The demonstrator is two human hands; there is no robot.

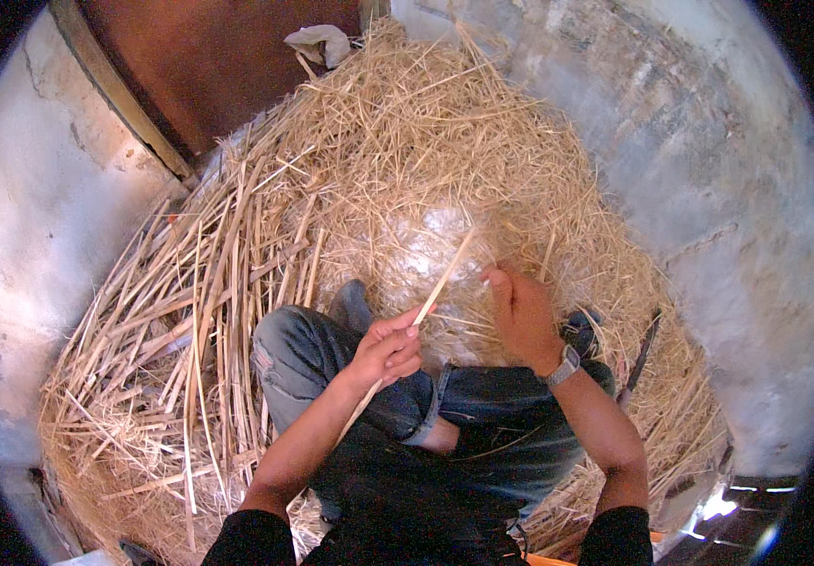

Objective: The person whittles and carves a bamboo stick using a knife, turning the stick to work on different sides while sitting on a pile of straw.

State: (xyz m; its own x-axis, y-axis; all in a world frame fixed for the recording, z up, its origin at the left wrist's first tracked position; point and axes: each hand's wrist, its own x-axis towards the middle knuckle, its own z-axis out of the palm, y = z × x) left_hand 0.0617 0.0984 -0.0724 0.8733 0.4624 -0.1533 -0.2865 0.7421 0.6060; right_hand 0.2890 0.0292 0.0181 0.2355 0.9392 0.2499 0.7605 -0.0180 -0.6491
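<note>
Over my crossed legs in blue jeans, my left hand (390, 351) is closed round a long, pale, flat strip (446, 272) that looks like split bamboo. The strip slants up and away to the right, and its lower end runs down beside my left forearm. My right hand (523, 311) is at the right of the strip's far end, apart from it, with its fingers curled in and the thumb against them. Whatever it may hold is hidden by the hand. A watch (565, 366) is on the right wrist.
A large heap of pale shavings (407, 123) spreads in front of me. Many long strips (204, 311) lie piled at my left. A dark, narrow, long object (643, 357) lies right of my knee. Worn plaster walls (709, 189) and a brown door-like panel (209, 66) enclose the spot.
</note>
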